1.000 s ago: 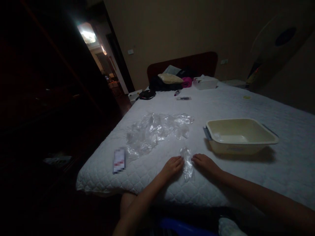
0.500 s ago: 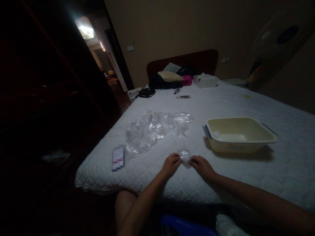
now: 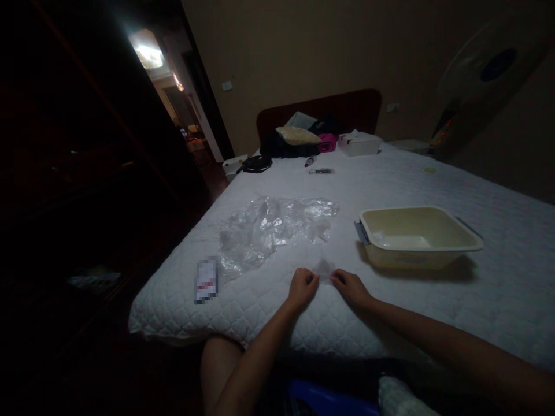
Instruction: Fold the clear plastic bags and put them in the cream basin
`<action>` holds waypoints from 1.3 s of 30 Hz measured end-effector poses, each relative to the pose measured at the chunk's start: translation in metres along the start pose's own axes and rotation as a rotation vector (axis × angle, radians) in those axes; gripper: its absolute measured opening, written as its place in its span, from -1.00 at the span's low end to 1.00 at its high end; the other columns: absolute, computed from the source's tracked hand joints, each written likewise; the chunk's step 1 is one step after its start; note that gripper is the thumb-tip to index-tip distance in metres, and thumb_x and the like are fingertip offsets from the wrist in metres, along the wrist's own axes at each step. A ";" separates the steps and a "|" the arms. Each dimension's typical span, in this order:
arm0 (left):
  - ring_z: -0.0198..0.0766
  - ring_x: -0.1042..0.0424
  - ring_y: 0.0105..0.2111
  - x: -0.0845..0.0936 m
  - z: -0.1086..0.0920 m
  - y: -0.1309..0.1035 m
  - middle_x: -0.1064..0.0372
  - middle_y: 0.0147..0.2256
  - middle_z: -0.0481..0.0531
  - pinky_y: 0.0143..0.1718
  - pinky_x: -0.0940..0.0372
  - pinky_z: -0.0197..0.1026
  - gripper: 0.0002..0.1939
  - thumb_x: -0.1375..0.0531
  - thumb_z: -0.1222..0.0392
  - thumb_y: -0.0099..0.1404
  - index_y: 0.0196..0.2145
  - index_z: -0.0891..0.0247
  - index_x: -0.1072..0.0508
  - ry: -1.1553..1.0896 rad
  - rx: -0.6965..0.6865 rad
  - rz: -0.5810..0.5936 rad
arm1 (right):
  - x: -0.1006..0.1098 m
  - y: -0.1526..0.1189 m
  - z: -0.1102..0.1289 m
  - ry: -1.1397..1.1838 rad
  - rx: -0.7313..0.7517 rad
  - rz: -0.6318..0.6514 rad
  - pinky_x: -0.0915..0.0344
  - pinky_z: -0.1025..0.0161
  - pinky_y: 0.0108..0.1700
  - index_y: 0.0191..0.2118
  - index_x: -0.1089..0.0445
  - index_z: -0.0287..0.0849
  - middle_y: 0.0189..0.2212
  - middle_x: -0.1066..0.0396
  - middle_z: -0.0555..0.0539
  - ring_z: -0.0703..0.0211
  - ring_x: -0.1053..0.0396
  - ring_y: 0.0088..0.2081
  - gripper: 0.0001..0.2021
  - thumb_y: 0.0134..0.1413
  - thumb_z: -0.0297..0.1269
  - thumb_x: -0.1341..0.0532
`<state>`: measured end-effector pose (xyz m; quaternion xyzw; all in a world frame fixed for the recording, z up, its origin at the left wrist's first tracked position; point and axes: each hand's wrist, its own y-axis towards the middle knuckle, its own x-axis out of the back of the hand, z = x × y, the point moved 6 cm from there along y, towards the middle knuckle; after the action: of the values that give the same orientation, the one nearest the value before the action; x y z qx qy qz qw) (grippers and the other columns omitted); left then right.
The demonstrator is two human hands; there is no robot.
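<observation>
A small clear plastic bag [image 3: 324, 269] is stretched between my two hands, low over the front part of the bed. My left hand [image 3: 303, 285] pinches its left edge, thumb against fingers. On the other edge my right hand [image 3: 350, 286] is closed in the same kind of pinch. Beyond my left hand a spread of crumpled clear plastic bags [image 3: 273, 225] lies on the white quilted cover [image 3: 260, 306]. To the right stands a cream plastic basin [image 3: 422, 257] with grey handles and something clear inside at its left.
A blurred-out flat packet [image 3: 206, 280] lies near the left edge of the bed. Farther back are a small packaged item [image 3: 321, 171], a black bag [image 3: 257, 164], a white box [image 3: 359, 144] and a heap of cloth with a pillow [image 3: 298, 136]. A fan [image 3: 498, 65] stands at right.
The small bag looks flatter and less shiny between my hands, which have shifted slightly. The whole view has moved a little. The spread bags and basin stay in place.
</observation>
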<state>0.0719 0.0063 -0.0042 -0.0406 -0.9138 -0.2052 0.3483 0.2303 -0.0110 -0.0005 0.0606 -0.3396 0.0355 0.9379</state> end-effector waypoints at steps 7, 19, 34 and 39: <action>-0.28 -0.28 -0.34 0.002 0.001 -0.001 -0.32 -0.46 -0.01 -0.28 -0.15 -0.26 -0.80 -0.10 0.11 0.17 -0.50 0.24 -0.43 -0.024 0.008 -0.016 | 0.002 0.003 0.000 0.098 -0.060 0.000 -0.14 0.31 -0.48 -0.33 -0.22 -0.14 -0.58 -0.36 0.03 0.20 -0.30 -0.53 -0.77 0.00 -0.09 -0.01; -0.30 -0.24 -0.38 -0.002 0.005 0.003 -0.24 -0.52 -0.04 -0.32 -0.11 -0.28 -0.76 -0.11 0.21 0.11 -0.67 0.26 -0.37 0.020 0.106 -0.054 | 0.001 0.007 -0.002 -0.043 -0.077 -0.028 -0.13 0.32 -0.48 -0.33 -0.19 -0.13 -0.59 -0.35 0.05 0.20 -0.31 -0.53 -0.85 -0.03 -0.20 -0.06; -0.34 -0.22 -0.43 -0.002 0.008 0.003 -0.18 -0.53 -0.06 -0.40 -0.08 -0.32 -0.82 -0.10 0.26 0.05 -0.67 0.28 -0.27 0.100 0.203 -0.048 | -0.002 -0.021 0.041 -0.592 0.735 0.120 -0.12 0.04 0.03 0.05 -0.17 -0.20 0.11 -0.13 -0.22 0.03 -0.13 0.08 -0.62 0.08 -0.42 0.00; -0.32 -0.22 -0.42 -0.001 0.006 0.004 -0.18 -0.58 -0.06 -0.36 -0.10 -0.30 -0.78 -0.09 0.27 0.05 -0.71 0.27 -0.26 0.109 0.167 -0.055 | -0.013 -0.017 0.034 -0.583 0.659 0.224 0.05 -0.03 0.14 0.14 -0.07 -0.24 0.13 -0.09 -0.24 0.04 -0.02 0.15 -0.53 0.07 -0.33 -0.01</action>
<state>0.0702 0.0122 -0.0074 0.0250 -0.9082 -0.1398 0.3937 0.2004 -0.0328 0.0152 0.3261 -0.5647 0.2245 0.7242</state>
